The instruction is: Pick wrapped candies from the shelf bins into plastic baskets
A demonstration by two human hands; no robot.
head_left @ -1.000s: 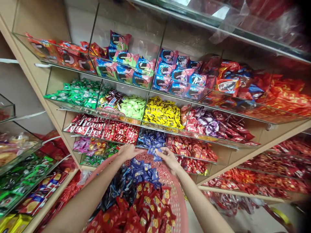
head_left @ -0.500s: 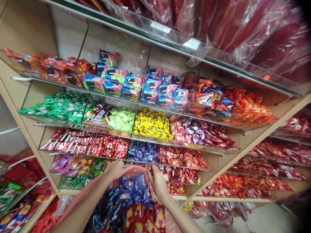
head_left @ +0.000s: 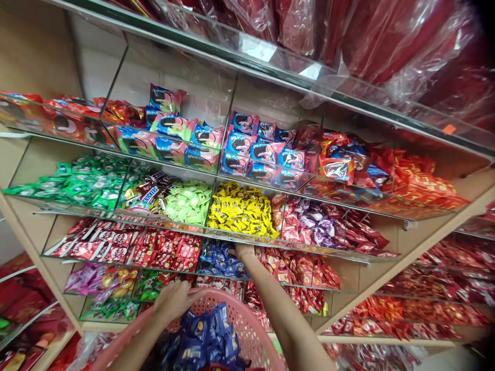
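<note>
Many glossy dark-blue packets (head_left: 220, 259), left grip (head_left: 174, 299) around pink basket rim (head_left: 236, 302), right grip (head_left: 245, 251) unclear

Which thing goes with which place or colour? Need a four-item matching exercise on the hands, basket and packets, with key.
1. Left hand
2. Right hand
3. Basket
4. Yellow packets

A. Pink, with holes in its wall
B. On the basket's rim
C. Just right of the light green packets
D. At the blue packets outside the basket

Pairs: 1-B, 2-D, 3-A, 4-C
</note>
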